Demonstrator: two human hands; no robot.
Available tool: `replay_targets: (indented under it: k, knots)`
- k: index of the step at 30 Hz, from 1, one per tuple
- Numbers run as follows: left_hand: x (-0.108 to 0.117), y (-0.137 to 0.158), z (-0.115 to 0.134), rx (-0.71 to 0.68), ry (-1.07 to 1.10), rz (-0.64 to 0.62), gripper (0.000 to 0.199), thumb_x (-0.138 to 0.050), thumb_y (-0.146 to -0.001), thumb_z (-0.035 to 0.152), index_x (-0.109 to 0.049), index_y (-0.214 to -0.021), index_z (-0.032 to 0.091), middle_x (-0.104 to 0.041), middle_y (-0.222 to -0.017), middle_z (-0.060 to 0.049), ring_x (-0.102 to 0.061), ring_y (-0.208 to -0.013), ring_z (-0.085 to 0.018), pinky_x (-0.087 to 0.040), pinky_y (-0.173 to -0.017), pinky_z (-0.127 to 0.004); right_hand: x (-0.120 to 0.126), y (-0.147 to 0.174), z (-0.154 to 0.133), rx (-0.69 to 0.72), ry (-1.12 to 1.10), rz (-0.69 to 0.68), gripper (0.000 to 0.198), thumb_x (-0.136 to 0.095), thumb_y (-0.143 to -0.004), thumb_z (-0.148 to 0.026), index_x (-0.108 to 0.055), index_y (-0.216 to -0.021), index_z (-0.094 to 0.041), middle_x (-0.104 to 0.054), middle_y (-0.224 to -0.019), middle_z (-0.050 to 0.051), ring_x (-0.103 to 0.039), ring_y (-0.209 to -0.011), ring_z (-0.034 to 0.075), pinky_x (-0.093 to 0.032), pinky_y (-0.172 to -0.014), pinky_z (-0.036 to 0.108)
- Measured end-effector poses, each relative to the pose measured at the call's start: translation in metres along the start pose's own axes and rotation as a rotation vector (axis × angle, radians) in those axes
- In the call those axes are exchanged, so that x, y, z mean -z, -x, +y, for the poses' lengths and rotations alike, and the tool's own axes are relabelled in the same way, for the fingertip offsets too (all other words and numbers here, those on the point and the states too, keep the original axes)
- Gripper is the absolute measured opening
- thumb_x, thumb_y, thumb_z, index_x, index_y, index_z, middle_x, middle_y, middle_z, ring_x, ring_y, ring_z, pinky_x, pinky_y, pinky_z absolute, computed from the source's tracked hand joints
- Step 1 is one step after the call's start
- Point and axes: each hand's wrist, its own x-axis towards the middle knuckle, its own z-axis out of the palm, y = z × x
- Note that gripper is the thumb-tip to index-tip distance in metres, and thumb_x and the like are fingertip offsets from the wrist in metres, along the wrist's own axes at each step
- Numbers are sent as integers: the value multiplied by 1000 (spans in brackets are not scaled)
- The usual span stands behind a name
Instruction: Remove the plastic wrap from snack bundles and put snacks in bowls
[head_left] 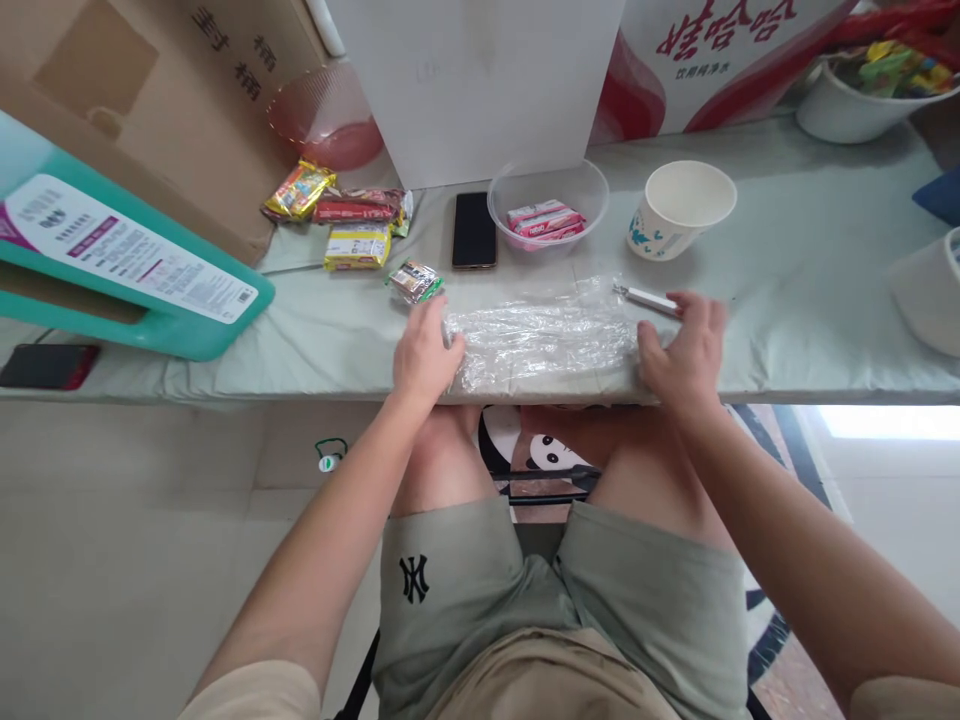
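a: where is the clear film [544, 345], and how do the hands stand?
b: it lies crinkled and roughly flat between them. the left hand [429, 352] is at one end, thumb and fingers parted, the thumb at the film's border. the right hand [686, 350] is by the other end, thumb away from forefinger; its fingers touch a slim white tool [649, 299], though whether they grip it cannot be told.
a: how is the film best handled?
b: probably with light, even pressure at both ends, easing folds outward rather than tugging, since anything so thin likely clings and tears. the tool's tip, near the far corner, is best kept off it.
a: and edges?
b: the tabletop [810, 350] ends just on the body side of the hands, so working sideways seems safer than pulling nearer.
a: room further out?
b: more beyond the right hand's outer side, up to a white tub [930, 300]. forward is tighter: a small packet [415, 281] just past the left hand, then the dark phone [475, 231], clear bowl [592, 205] and paper cup [679, 215] past the film, with a white box [480, 90] behind.
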Motion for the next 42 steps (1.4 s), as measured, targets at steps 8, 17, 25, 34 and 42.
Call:
replay_targets:
  k: [8, 17, 25, 34, 42]
  knots:
    - [-9, 32, 58, -616, -310, -392, 37, -58, -90, 27, -67, -125, 20, -66, -140, -12, -56, -136, -31, -42, -117, -48, -5, 37, -59, 542, 9, -383, 41, -54, -95, -32, -60, -134, -19, -64, -143, 14, -56, -136, 34, -42, -114, 51]
    - [15, 58, -6, -597, -335, -302, 23, -55, -86, 9, -75, -93, 19, -81, -104, -9, -76, -102, -25, -58, -92, -43, -11, 59, -38, 532, 176, -472, 37, -58, -94, -22, -65, -130, -21, -64, -145, 12, -53, -140, 34, -35, -115, 52]
    - [59, 30, 53, -526, 541, -375, 43, -72, -86, 36, -69, -127, 21, -72, -131, -9, -66, -125, -26, -50, -111, -42, 51, 43, -105, -13, -622, -531, 9, -64, -88, -32, -65, -84, -24, -70, -75, 1, -65, -65, 17, -50, -64, 32]
    - [13, 60, 51, 273, 1261, -1066, 97, -77, -60, 83, -67, -131, 18, -63, -144, -19, -59, -134, -40, -53, -105, -50, 59, 36, -123, -654, -826, -574, 22, -70, -79, -34, -52, -71, -23, -53, -55, -5, -48, -47, 10, -35, -43, 23]
    - [2, 67, 36, 401, 880, -1015, 56, -78, -83, 41, -59, -130, 18, -74, -78, -3, -71, -70, -16, -55, -69, -28, 46, 60, -103, -555, -691, -498, 16, -68, -75, -28, -59, -87, -23, -57, -69, -3, -51, -57, 12, -41, -50, 25]
